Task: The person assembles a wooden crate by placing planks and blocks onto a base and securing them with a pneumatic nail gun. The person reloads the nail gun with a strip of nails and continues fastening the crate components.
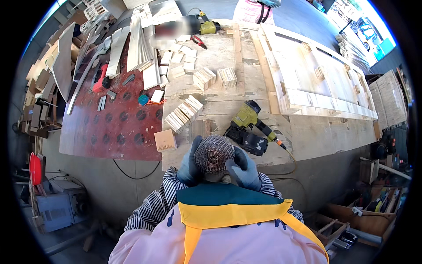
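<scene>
Close in front of me, at the table's near edge, a round coil of nails (214, 154) is held up between both hands. My left hand (190, 163), in a grey-blue glove, wraps around its left side. My right hand (244, 168), gloved the same way, grips the coil from the right with bent fingers. Just beyond the right hand, a yellow-green and black nail gun (248, 125) lies on the wooden worktable (220, 108), its air hose (291, 156) running off the near edge. A wooden block (165, 141) sits beyond my left hand.
Stacked wood blocks (184, 113) stand mid-table. A slatted wooden frame (323, 75) fills the right side. Long boards (140, 44), a red tool (101, 81) and staple strips (102, 102) lie on the red panel (118, 136). Red-handled pliers (199, 42) and another nail gun (206, 25) lie farther back.
</scene>
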### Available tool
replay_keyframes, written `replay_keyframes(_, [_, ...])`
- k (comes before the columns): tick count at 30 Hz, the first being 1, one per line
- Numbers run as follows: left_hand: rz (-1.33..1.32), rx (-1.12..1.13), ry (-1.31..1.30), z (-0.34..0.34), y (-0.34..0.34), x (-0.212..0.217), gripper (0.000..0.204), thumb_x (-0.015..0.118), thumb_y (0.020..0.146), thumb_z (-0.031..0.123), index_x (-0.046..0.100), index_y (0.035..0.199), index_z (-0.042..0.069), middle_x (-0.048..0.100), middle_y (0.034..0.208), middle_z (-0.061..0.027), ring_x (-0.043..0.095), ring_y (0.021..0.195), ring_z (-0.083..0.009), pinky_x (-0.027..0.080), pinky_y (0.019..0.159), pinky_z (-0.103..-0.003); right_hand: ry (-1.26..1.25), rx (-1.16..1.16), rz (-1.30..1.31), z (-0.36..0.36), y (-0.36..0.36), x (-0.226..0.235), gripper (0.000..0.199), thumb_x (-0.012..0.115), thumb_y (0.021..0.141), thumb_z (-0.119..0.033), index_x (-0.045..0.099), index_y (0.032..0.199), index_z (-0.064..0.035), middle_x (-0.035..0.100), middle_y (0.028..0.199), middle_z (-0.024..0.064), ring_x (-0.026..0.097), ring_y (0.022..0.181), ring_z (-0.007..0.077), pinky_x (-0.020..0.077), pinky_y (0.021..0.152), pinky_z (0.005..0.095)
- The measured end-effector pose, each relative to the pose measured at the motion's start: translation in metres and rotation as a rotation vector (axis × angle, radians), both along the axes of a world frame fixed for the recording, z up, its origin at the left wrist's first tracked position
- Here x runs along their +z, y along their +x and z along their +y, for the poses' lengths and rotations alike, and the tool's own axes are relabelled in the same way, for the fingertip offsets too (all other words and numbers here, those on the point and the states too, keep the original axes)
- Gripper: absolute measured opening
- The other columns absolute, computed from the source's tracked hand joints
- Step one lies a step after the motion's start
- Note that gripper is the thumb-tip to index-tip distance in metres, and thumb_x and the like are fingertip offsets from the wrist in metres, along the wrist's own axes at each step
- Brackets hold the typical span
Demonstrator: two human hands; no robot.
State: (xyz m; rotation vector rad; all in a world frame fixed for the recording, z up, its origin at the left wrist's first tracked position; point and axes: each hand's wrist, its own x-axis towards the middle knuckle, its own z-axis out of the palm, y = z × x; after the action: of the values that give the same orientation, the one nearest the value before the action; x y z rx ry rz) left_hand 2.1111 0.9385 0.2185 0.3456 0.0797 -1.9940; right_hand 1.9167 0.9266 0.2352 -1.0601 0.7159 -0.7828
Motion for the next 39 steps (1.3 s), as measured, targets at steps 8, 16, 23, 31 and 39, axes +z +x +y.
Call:
replay_keyframes(8, [-0.585, -0.061, -0.163, 0.002, -0.060, 0.024, 0.060, 0.026, 0.103, 0.047, 0.046, 0.131, -0.001, 0.056, 0.127, -0.0148, 0.055, 0.114, -0.0233, 0.041, 0.103, -0.036, -0.110, -0.076, -0.170, -0.002, -0.060, 0.000, 0.048, 0.058, 0.088, -0.003, 0.042, 0.132, 0.0037, 0.054, 0.125, 0.0124, 0.051, 0.115, 0.0174, 0.0385, 0.101, 0.0320])
replay_keyframes(16, [-1.043, 0.084, -0.169, 0.042, -0.084, 0.007, 0.061, 0.050, 0.098, 0.037, 0.032, 0.142, -0.001, 0.053, 0.130, -0.0132, 0.052, 0.117, -0.0196, 0.041, 0.103, -0.033, -0.249, -0.125, 0.205, 0.006, -0.066, -0.002, 0.056, 0.071, 0.080, -0.013, 0.045, 0.127, 0.0022, 0.056, 0.120, 0.0132, 0.052, 0.113, 0.0171, 0.0409, 0.098, 0.0321])
replay_keyframes(23, [-0.909, 0.037, 0.176, 0.039, -0.075, -0.047, 0.064, 0.073, 0.085, 0.030, 0.041, 0.135, 0.005, 0.058, 0.120, -0.0106, 0.058, 0.107, -0.0190, 0.050, 0.088, -0.032, -0.631, 0.148, 0.735, 0.004, -0.042, -0.051, 0.079, 0.076, 0.072, -0.047, 0.045, 0.129, -0.0015, 0.052, 0.120, 0.0217, 0.049, 0.113, 0.0375, 0.0398, 0.100, 0.0445])
replay_keyframes(31, [-0.656, -0.065, 0.344, 0.010, -0.064, -0.111, 0.060, 0.074, 0.083, 0.035, 0.049, 0.128, 0.003, 0.060, 0.117, -0.0115, 0.061, 0.102, -0.0206, 0.051, 0.086, -0.033, -0.360, 0.306, 0.959, -0.028, -0.037, -0.062, 0.079, 0.075, 0.077, -0.045, 0.044, 0.134, -0.0003, 0.051, 0.128, 0.0232, 0.049, 0.122, 0.0364, 0.0412, 0.103, 0.0416])
replay_keyframes(39, [-0.853, 0.124, 0.399, -0.023, -0.041, -0.167, 0.041, 0.071, 0.085, 0.031, 0.054, 0.118, 0.012, 0.065, 0.097, -0.0066, 0.065, 0.079, -0.0208, 0.057, 0.065, -0.037, -0.872, 0.334, 0.831, -0.062, -0.037, -0.074, 0.068, 0.069, 0.080, -0.039, 0.046, 0.131, -0.0014, 0.045, 0.132, 0.0228, 0.045, 0.123, 0.0384, 0.0391, 0.104, 0.0440])
